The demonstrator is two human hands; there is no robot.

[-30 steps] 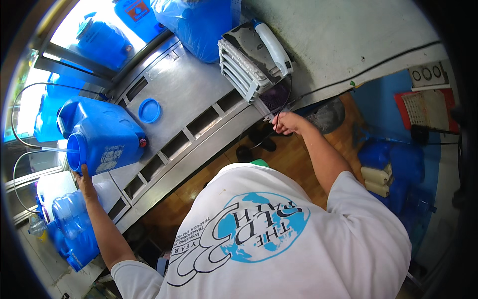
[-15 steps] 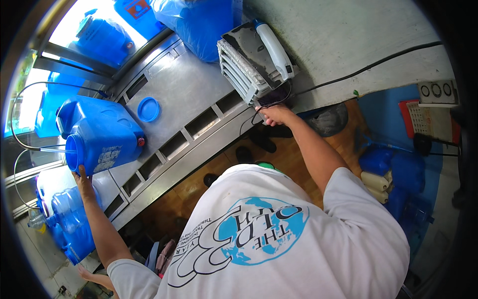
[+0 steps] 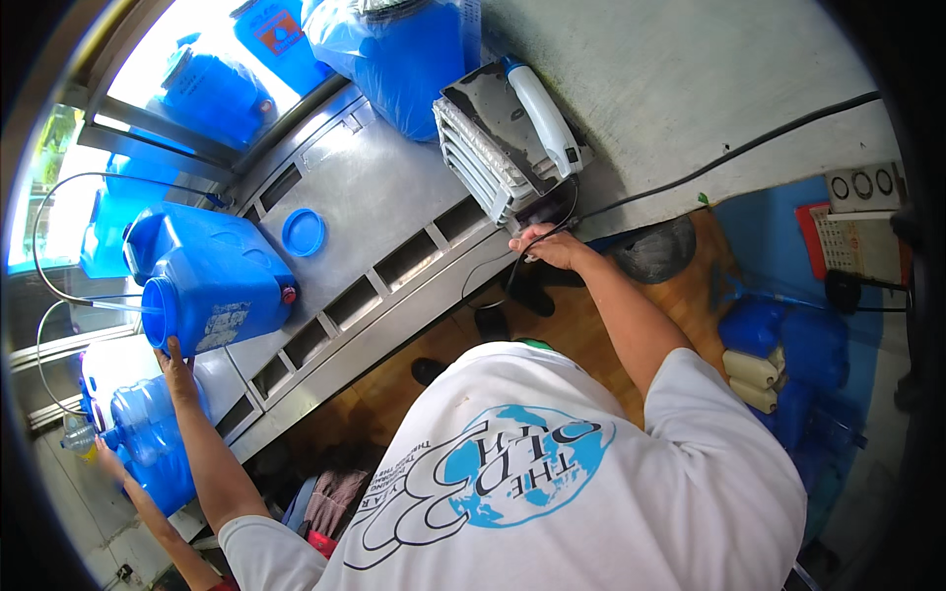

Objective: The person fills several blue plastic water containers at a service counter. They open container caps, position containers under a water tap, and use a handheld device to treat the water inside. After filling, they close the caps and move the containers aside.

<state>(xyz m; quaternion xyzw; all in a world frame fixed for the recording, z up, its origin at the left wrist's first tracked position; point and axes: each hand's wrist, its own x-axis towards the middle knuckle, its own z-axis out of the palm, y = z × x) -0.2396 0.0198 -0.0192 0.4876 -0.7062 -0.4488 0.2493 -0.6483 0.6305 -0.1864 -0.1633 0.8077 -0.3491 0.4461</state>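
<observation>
A blue plastic water jug (image 3: 222, 281) lies tipped on the steel counter at the left, its round open mouth turned toward the lower left. A clear tube runs into that mouth. My left hand (image 3: 175, 370) grips the jug at the lower rim of its neck. My right hand (image 3: 548, 246) is closed at the counter's front edge, just below a white slatted appliance (image 3: 507, 143) with a dark top. Thin black cords pass by its fingers; what they hold, if anything, I cannot make out. A round blue cap (image 3: 303, 232) lies on the counter beyond the jug.
A plastic-wrapped blue container (image 3: 394, 69) stands at the counter's back. Slots line the steel counter (image 3: 370, 163). At lower left, another person's hand (image 3: 108, 461) is by clear bottles (image 3: 143, 419). A black cable (image 3: 729, 156) crosses the wall ledge. More jugs (image 3: 788, 335) stand right.
The whole view has shifted slightly. Another person's arm has come up at the lower left, reaching to the clear bottles. My left hand stays at the jug's neck, my right by the appliance.
</observation>
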